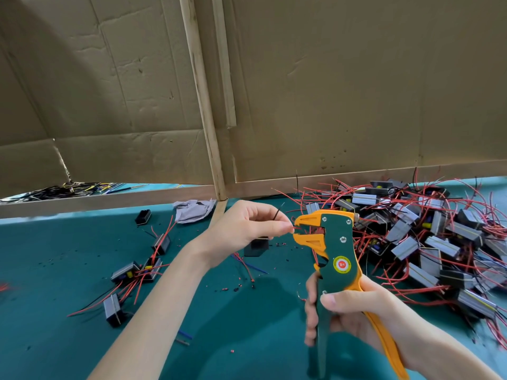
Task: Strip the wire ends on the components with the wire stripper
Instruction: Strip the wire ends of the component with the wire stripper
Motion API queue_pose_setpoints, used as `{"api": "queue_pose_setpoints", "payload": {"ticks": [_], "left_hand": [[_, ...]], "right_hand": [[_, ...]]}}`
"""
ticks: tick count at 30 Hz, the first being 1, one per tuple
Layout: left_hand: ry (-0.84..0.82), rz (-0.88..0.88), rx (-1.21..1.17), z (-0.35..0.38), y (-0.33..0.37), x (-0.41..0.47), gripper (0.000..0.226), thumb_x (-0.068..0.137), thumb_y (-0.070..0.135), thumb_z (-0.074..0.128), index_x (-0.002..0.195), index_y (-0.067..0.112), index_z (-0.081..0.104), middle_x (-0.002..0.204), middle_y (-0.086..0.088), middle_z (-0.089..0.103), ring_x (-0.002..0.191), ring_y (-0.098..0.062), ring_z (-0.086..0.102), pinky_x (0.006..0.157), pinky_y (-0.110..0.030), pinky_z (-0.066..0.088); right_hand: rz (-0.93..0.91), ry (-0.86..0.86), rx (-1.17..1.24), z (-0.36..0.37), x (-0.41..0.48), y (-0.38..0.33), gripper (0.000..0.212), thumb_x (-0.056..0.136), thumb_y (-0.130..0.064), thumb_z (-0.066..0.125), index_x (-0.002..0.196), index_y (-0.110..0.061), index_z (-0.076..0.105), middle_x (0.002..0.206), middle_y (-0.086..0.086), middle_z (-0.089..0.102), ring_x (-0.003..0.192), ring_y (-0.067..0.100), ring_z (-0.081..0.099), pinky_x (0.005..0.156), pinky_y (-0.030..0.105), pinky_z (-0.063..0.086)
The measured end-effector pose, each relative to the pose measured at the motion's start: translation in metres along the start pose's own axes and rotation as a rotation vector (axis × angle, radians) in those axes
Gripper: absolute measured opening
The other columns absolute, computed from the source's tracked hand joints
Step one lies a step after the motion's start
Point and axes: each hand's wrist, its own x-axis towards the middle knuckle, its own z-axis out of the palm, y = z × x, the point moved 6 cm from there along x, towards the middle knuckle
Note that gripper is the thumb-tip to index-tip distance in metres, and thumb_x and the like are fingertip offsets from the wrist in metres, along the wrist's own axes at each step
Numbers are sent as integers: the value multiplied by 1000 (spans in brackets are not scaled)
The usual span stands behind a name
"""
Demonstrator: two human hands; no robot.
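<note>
Far left, green tabletop [55, 256]: small group of black components [124, 271] with red leads, lying loose; one more component [113, 309] nearer the front edge, one small black one [143, 216] farther back. Bits of stripped insulation [236, 288] scattered over the mat.

Behind, left: cardboard wall [109, 91] with wooden batten [204, 100]; tangle of black and yellow wires [68, 187] visible beyond the lower rail. Crumpled grey cloth [193, 211] just at the foot of the batten.

Centre: left hand [247, 229] raised above the tabletop, thumb and forefinger pinched shut on a red wire end [297, 229], other fingers curled. Thin black wire [277, 213] looping up out of the same pinch. Black component [256, 246] partly hidden just below that hand. Wire end lying between the orange jaws of the wire stripper [333, 259]; jaws partly apart.

Centre right: right hand [354, 316] wrapped around both stripper handles, thumb across the green handle, fingers round the far side. Tool upright, head pointing left.

Right: large heap of components [428, 242], grey-and-black blocks tangled in red wires, piled against the wall's base.
</note>
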Motion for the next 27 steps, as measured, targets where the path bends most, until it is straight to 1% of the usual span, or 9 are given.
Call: {"api": "queue_pose_setpoints", "payload": {"ticks": [2,5,7,9,12,17,22,24,27], "left_hand": [[-21,4,-5,0,2,-2,14,89,14,66,76,17,68,60,12,54,53,-2,45,51,-8,36],[-46,14,18,1,5,-3,16,88,14,66,74,20,68,66,10,58,61,-3,49,57,-8,39],[-48,11,14,1,6,-3,16,88,13,66,74,20,68,67,9,59,61,-3,49,57,-8,39],[-50,6,6,1,5,-4,14,88,13,66,75,18,68,70,4,59,64,-6,49,58,-10,40],[-58,3,6,0,5,-3,11,87,13,67,77,15,68,78,-7,59,72,-14,48,62,-14,42],[-74,1,9,0,6,-4,11,88,11,66,77,14,69,80,-9,59,73,-15,47,63,-15,42],[-83,16,-11,1,5,-2,14,89,10,65,76,15,68,73,0,59,66,-7,49,63,-12,41],[-89,17,-29,2,4,-1,13,89,11,65,77,14,66,69,5,58,62,-5,47,60,-11,40],[-70,29,-67,1,1,-1,12,88,10,66,78,14,61,61,13,58,56,-1,50,55,-8,40]], "right_hand": [[-5,-6,-2,-1,0,-1,34,63,-22,86,83,-3,67,76,26,62,70,38,64,72,49,54],[-8,-7,-6,-1,1,-2,34,64,-22,86,83,-2,67,76,27,62,70,38,64,72,49,54],[-4,-5,-5,-1,1,-2,34,64,-22,86,83,-2,66,76,27,62,70,38,64,71,49,54],[3,3,-8,-2,1,-1,31,66,-20,84,83,-1,66,76,27,62,70,38,64,71,50,54],[8,23,-20,-3,-1,0,22,70,-15,75,83,-1,65,75,27,61,69,38,63,71,50,54],[27,80,-47,-3,-2,0,22,68,-20,77,73,-4,62,66,26,57,60,37,60,62,45,53],[26,168,-33,-2,-3,2,26,61,-23,80,65,-6,61,54,23,53,45,31,55,51,38,51],[11,194,-46,-1,-4,1,29,60,-25,80,62,-5,60,52,22,52,42,31,54,49,37,50],[8,211,-64,-1,-5,1,37,59,-29,80,59,-1,57,50,22,51,41,31,52,48,35,49]]}}
